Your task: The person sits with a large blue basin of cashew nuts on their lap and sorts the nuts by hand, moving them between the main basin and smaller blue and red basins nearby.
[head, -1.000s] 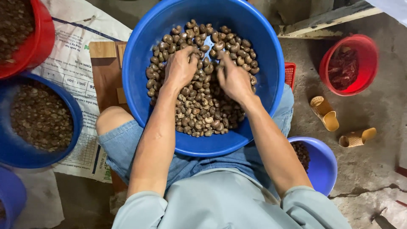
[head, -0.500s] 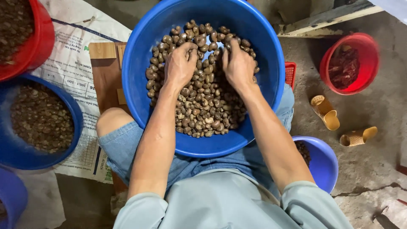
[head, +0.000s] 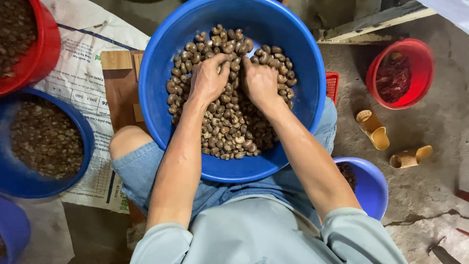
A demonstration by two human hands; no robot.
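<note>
Blue plastic basin (head: 298, 63) on lap, heaped with brown cashew nuts (head: 229, 122). Head view: left hand (head: 209, 80) and right hand (head: 259, 82) side by side on pile near middle, palms down, fingers curled and dug among nuts, tips partly buried; whether any nut is held, cannot tell. Second blue basin (head: 83, 132) of nuts at left, red bowl (head: 420, 54) at right, two yellow sandals (head: 373, 129) on concrete floor (head: 439, 186).
</note>
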